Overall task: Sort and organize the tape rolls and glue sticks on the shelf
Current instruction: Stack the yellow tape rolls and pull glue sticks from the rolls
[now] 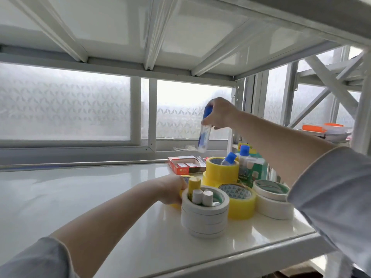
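1. Right hand (pixel 219 113) grips a clear blue-capped glue bottle (pixel 204 135) in mid-air above the white shelf (pixel 80 197).
2. Left hand (pixel 170 189) curls around the stacked white tape rolls (pixel 204 215) holding glue sticks (pixel 202 196).

Red box (pixel 185 167) at shelf back; orange-lidded containers (pixel 325 129) far right; frosted window (pixel 64 103) behind.

Glossy white shelf (pixel 84 199). Near the front edge, a stack of white tape rolls (pixel 204 217); beside it a yellow tape roll (pixel 242 205), another white stack (pixel 273 203). Behind, stacked yellow rolls (pixel 220 173), red box (pixel 183 164), green package (pixel 255 169).
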